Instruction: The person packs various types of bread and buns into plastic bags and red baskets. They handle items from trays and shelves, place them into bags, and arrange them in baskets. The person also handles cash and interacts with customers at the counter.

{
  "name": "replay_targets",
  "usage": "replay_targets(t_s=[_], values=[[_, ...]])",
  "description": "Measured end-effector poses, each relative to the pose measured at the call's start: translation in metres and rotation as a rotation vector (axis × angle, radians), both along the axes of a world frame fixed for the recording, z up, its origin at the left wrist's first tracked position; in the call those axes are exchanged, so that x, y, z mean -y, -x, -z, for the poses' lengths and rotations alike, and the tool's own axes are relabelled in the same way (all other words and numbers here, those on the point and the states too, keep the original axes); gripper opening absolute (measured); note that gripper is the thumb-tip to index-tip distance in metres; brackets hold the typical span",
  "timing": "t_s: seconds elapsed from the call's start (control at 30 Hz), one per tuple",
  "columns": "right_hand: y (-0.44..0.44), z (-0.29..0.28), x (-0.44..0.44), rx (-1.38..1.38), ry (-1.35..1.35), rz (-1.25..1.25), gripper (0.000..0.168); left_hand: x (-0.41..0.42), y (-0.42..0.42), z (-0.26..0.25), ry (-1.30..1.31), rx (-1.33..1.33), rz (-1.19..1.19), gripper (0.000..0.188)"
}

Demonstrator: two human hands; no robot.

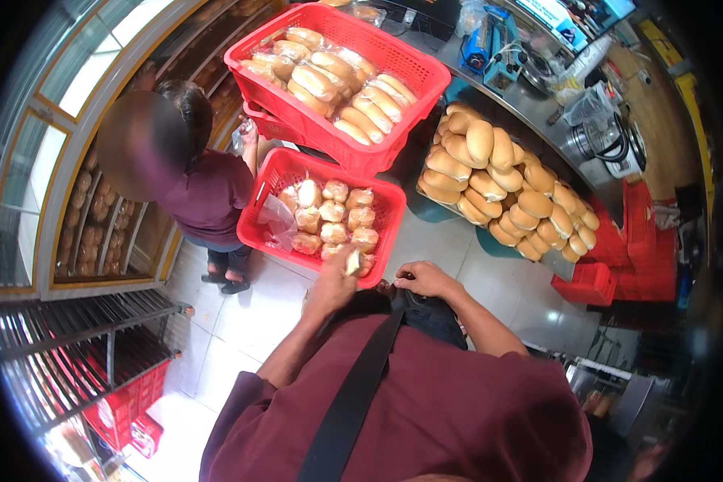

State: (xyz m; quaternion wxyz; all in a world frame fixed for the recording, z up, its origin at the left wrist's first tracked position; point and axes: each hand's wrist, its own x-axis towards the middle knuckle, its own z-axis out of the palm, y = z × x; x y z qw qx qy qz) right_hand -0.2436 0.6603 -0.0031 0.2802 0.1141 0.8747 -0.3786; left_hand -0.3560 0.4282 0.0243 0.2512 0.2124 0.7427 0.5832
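Note:
My left hand [332, 284] is over the near edge of a red plastic crate [250, 235], its fingers closed around a small pale yellow item [353, 263]. What that item is, I cannot make out. Inside the crate lie several plastic-wrapped buns [332, 211] in rough rows, with a loose clear plastic bag [279, 220] along the left side. My right hand [425, 278] is in front of my waist, right of the crate, fingers curled in close to dark clothing. Whether it grips anything is unclear.
A larger red crate [422, 75] of bagged long rolls stands beyond, on another crate. Unwrapped bread rolls [506, 181] are heaped at the right beside a steel counter [533, 117]. A co-worker [211, 187] stands at a bread display cabinet [105, 241]. A metal rack [90, 343] is lower left.

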Motion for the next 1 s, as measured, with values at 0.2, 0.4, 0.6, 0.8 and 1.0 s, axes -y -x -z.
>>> replay_targets(t_s=[0.2,0.4,0.6,0.8,1.0], values=[[0.099,-0.033,-0.106,-0.425,0.299,0.332,0.02,-0.038,0.098,-0.025,-0.096,-0.485,-0.368,0.032],[0.307,-0.134,-0.236,-0.818,0.271,0.589,0.025,-0.096,0.198,-0.056,0.022,-0.58,-0.667,0.035],[0.52,-0.072,-0.357,-0.767,0.261,0.675,0.032,-0.148,0.248,-0.024,0.22,-0.643,-0.737,0.043],[0.596,-0.047,-0.354,-0.491,0.057,0.793,0.036,-0.154,0.243,-0.013,0.337,-0.616,-0.81,0.038],[0.616,-0.008,-0.399,-0.465,0.637,0.776,0.03,-0.163,0.248,-0.008,0.298,-0.546,-0.848,0.029]])
